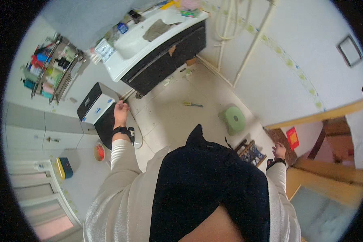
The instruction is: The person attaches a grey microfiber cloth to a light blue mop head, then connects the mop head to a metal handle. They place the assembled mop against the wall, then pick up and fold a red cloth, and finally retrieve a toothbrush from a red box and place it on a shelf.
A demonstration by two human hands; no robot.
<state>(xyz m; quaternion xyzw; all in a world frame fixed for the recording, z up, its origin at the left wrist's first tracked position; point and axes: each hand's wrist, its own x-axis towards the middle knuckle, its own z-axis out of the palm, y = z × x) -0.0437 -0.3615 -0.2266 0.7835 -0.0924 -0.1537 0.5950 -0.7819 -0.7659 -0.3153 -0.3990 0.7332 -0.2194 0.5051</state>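
Observation:
My left hand [121, 112] is held out at the left, its fingers loosely bent and apart with nothing visible in them. It appears over or beside a toilet with a black lid [105, 127] and a black-and-white tank part; whether it touches the toilet, I cannot tell. My right hand [279, 151] hangs at the right near the doorway, fingers loosely spread and empty. Both wrists carry dark bands. On the tiled floor ahead lies a small brush [192, 104] with a yellow-green end. A green plastic stool [232, 119] stands to its right.
A white sink [129, 47] with a grey cloth [157, 30] tops a dark cabinet [169, 56]. At the left are a metal shelf of bottles [54, 76] and a bucket [99, 152] holding something red. A low rack [251, 153] stands near my right side, by the wooden door frame [322, 119].

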